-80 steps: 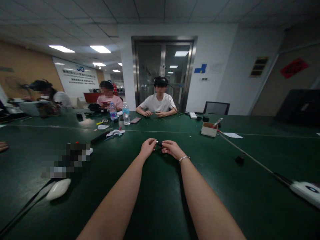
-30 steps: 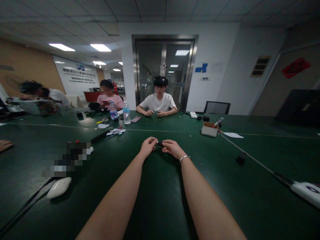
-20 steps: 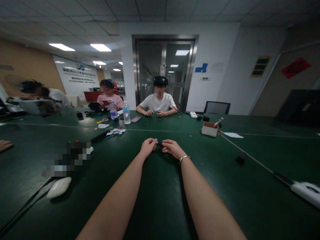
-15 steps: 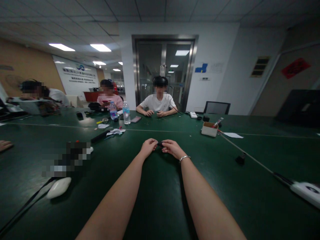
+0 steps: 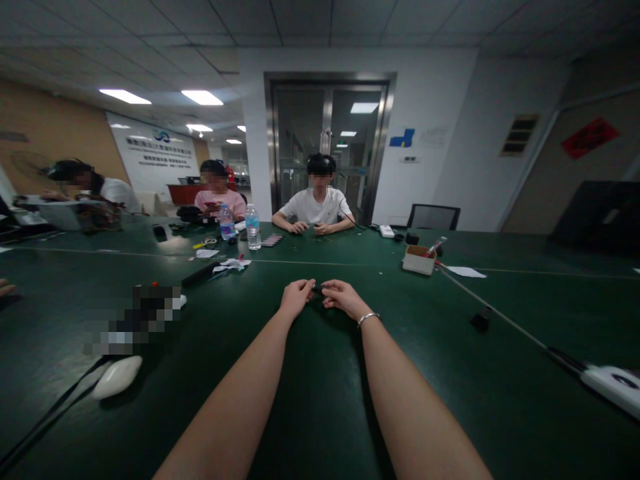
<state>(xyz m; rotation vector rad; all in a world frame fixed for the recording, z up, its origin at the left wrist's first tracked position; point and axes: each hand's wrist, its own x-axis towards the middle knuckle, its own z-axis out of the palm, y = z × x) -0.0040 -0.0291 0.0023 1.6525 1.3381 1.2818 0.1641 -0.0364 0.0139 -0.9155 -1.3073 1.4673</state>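
Note:
A small black object [image 5: 318, 289] is between my two hands, above the green table [image 5: 325, 400]. My left hand [image 5: 297, 297] pinches its left end between thumb and fingers. My right hand [image 5: 344, 299], with a silver bracelet at the wrist, has its fingertips closed on the right end. The object is too small and dark to make out in detail, and fingers cover part of it.
A small box [image 5: 419, 260] with a pen-like item stands at the right, near a black clip [image 5: 481, 319]. Two bottles [image 5: 253, 227] stand at the back left. A white mouse-like object [image 5: 118, 377] lies left. Seated people are across the table.
My hands have shifted very slightly around the black object, which tilts a little differently. At the far left edge, another person's hand has moved further out of view.

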